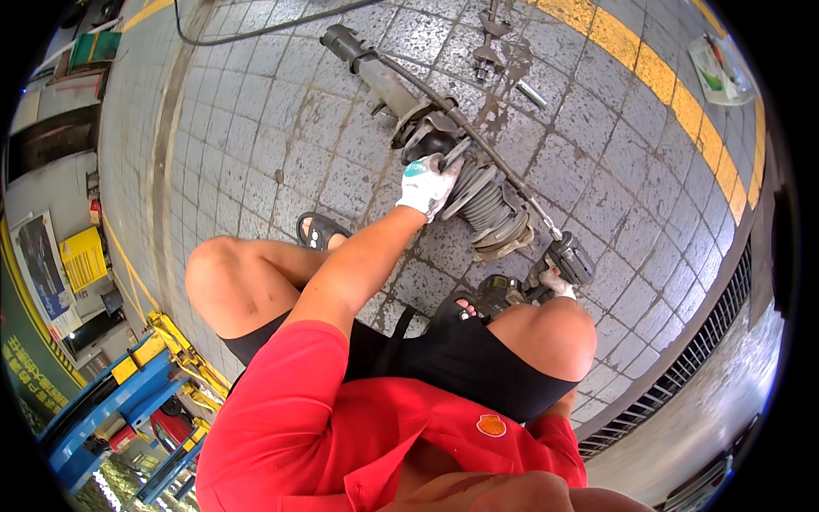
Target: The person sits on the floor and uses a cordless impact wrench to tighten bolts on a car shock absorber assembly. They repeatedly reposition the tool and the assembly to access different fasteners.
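A strut assembly (388, 87) lies slantwise on the tiled floor, with a coil spring (488, 203) and ribbed boot at its nearer end. My left hand (429, 183), in a white glove, is closed on the coil spring at its middle. Along the spring's right side runs a long threaded spring compressor rod (503, 166). The rod's near end meets the nose of a cordless impact wrench (570, 258). My right hand (556, 283), also gloved, grips that wrench; my right knee hides part of the hand and the forearm.
A second spring compressor (491, 43) and a short metal tube (531, 94) lie beyond the strut. A black hose (273, 32) crosses the far floor. At the far right sits a clear plastic container (719, 72). A drain grate (682, 363) runs along the right.
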`<move>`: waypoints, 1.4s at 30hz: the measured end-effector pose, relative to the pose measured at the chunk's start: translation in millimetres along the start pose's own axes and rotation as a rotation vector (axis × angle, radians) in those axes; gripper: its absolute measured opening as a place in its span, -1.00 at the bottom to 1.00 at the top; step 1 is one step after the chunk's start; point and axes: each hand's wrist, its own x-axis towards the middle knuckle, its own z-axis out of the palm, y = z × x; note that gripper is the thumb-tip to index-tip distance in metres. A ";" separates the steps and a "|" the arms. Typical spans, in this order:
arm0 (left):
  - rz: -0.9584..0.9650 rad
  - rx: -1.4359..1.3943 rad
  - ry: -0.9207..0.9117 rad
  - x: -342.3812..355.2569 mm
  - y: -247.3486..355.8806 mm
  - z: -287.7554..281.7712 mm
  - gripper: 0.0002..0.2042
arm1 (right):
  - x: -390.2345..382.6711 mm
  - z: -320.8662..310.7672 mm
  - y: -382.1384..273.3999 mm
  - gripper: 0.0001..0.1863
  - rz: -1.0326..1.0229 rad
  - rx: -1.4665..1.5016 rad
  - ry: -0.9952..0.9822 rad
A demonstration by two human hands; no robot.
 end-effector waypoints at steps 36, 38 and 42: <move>0.019 0.022 0.002 8.3 0.6 -1.4 -0.21 | 8.2 -2.1 -2.5 -0.71 0.032 -0.090 0.004; 0.031 0.030 0.009 8.2 -1.1 -0.4 -0.21 | 9.1 -2.5 -3.4 -0.71 0.032 -0.088 0.000; 0.038 0.044 0.013 9.2 -1.5 1.3 -0.21 | 10.5 -2.5 -4.4 -0.71 0.027 -0.078 -0.010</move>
